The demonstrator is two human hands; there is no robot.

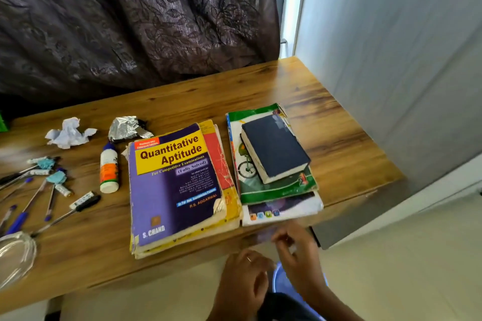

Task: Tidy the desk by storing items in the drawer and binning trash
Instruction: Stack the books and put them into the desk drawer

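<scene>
Right, both hands sit low at the counter's [326,112] near edge. The left hand [245,279] has its fingers curled, seemingly round nothing; the right hand [297,250] is motion-blurred just below the right-hand book stack, so its grip I cannot tell. Nothing looks stored yet. The Quantitative Aptitude book [174,185] lies centre on another volume: thick, worn and probably heavy, best gripped by the spine with both hands. The dark blue hardback [273,148] tops the green book [276,187], stiff and easy to lift. Left of them stands out the glue bottle [109,167], smooth and likely slippery. Crumpled paper [69,133] and foil [127,128] are feather-light, pinch anywhere. Pens [34,190] lie scattered far left; gather them together.
</scene>
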